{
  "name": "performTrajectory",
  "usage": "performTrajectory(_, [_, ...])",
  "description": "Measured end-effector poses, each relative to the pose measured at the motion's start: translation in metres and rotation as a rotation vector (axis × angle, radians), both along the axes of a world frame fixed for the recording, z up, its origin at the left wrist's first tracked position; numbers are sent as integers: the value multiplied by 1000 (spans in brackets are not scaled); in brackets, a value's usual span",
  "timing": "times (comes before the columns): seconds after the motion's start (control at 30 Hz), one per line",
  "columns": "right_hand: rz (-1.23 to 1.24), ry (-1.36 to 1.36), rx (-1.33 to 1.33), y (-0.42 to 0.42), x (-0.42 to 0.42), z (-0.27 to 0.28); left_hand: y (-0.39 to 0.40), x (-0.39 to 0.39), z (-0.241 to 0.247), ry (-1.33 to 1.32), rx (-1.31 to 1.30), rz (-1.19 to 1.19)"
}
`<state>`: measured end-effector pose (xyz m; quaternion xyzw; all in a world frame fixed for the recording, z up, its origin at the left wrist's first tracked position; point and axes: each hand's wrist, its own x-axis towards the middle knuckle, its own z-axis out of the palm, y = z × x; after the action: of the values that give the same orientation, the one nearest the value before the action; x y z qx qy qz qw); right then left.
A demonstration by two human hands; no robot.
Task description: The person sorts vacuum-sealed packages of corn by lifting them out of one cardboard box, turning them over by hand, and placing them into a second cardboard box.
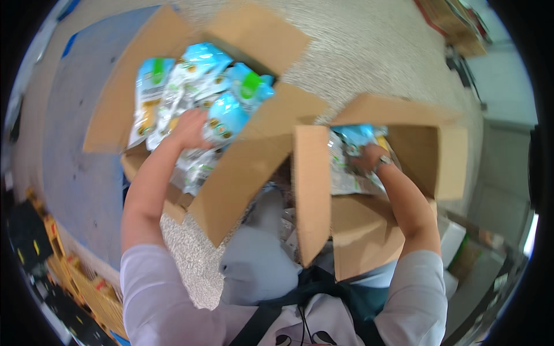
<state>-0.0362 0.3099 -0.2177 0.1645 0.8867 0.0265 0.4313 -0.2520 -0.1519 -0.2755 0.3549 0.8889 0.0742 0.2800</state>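
Two open cardboard boxes stand before me. The left cardboard box point(233, 186) is heaped with shiny blue-and-white plastic pouches point(153, 78). My left hand point(190, 129) lies among them, against a blue-and-white pouch point(227, 119); whether its fingers grip it is unclear. Inside the right cardboard box point(413, 151), my right hand point(368, 158) reaches down to more pouches, beside a blue pouch point(357, 135). Its fingers are blurred and partly hidden, so its hold cannot be told. A watch or bracelet point(384, 161) is on my right wrist.
Raised flaps, one of them upright point(312, 194), stand between the boxes. A blue mat or marked floor area point(82, 142) lies at the left, with yellow-orange racks or pallets point(86, 294) at lower left. More cartons point(454, 26) are at upper right, and boxes point(450, 238) at right.
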Motion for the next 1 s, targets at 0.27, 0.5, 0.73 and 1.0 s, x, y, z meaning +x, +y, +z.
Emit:
performTrajectory(0.27, [389, 60, -364, -41, 46, 33, 7, 18, -7, 80, -182, 44])
performTrajectory(0.5, [297, -90, -542, -20, 23, 46, 6, 28, 20, 51, -229, -56])
performTrajectory(0.73, [-84, 167, -379, -31, 32, 9, -3, 50, 13, 63, -174, -78])
performTrajectory(1.0, [171, -39, -280, -54, 10, -31, 51, 61, -11, 230, -520, 151])
